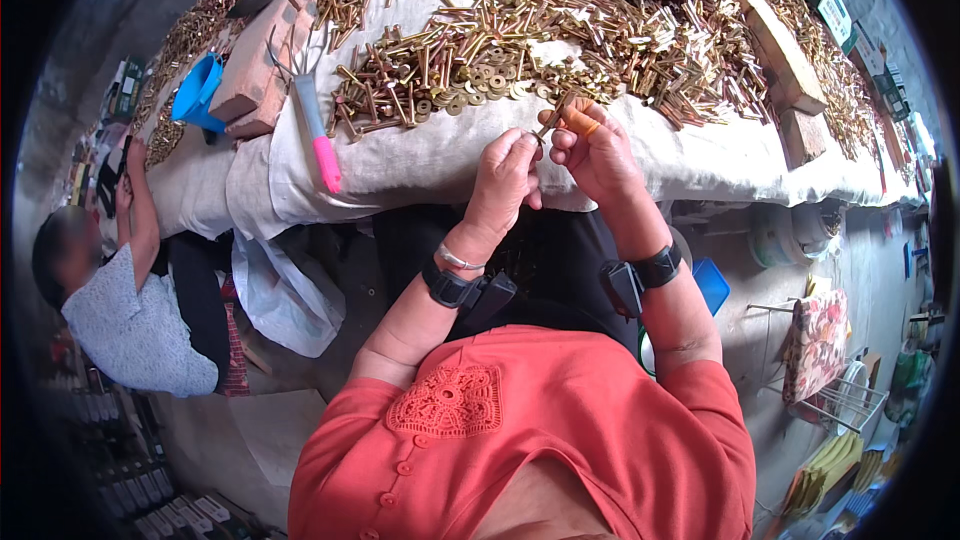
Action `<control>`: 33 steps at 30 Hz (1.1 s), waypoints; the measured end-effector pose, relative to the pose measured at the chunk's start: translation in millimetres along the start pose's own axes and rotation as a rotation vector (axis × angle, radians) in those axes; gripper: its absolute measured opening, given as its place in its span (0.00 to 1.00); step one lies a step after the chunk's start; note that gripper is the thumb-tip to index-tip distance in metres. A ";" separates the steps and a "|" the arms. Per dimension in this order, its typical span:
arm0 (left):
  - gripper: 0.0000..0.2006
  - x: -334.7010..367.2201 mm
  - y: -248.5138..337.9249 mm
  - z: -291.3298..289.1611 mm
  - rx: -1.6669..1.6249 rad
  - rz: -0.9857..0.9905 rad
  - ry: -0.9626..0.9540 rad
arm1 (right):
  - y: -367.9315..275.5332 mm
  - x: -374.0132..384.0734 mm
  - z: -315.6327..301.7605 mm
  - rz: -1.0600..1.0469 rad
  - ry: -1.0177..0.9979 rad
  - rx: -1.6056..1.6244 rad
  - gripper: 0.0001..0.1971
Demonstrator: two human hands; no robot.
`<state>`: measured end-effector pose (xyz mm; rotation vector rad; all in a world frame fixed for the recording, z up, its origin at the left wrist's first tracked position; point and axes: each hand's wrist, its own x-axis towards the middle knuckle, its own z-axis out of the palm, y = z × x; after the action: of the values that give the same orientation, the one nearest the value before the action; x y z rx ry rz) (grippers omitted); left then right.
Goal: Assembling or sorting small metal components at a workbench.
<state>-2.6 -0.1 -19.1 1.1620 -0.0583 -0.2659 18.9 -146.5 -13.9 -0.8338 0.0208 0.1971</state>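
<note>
My left hand (pixel 505 180) and my right hand (pixel 605 155) meet at the near edge of a cloth-covered table. Between the thumb and fingers of my right hand is a brassy bolt (pixel 548 126), tilted toward my left hand; an orange cover wraps one right finger. My left fingertips are pinched together at the bolt's lower end, where a small metal piece shows, too small to name. Just beyond my hands lie flat round washers (pixel 487 82). Behind and around them spreads a large heap of loose brass-coloured bolts (pixel 640 50).
A hand rake (pixel 318 130) with a pink grip lies left of the heap, beside a wooden beam (pixel 265 55) and blue cup (pixel 200 92). Another beam (pixel 780 45) bounds the right side. A person (pixel 140 310) works at far left. A plastic bag (pixel 290 295) hangs below the table edge.
</note>
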 end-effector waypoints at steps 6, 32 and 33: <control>0.10 -6.6 8.5 -0.5 -0.101 -0.011 -0.032 | 0.0 -8.2 6.9 -0.151 -0.061 -0.464 0.11; 0.15 11.8 3.8 -30.4 -0.233 -0.045 0.075 | -8.0 46.6 -10.6 -0.319 0.248 -2.062 0.10; 0.14 12.2 4.3 -32.6 -0.246 -0.039 0.061 | -9.8 46.9 -9.7 -0.323 0.236 -2.056 0.10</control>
<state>15.9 27.9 -29.3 0.9270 0.0497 -0.2636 67.3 -152.3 -17.7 -2.8762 -0.1207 -0.3049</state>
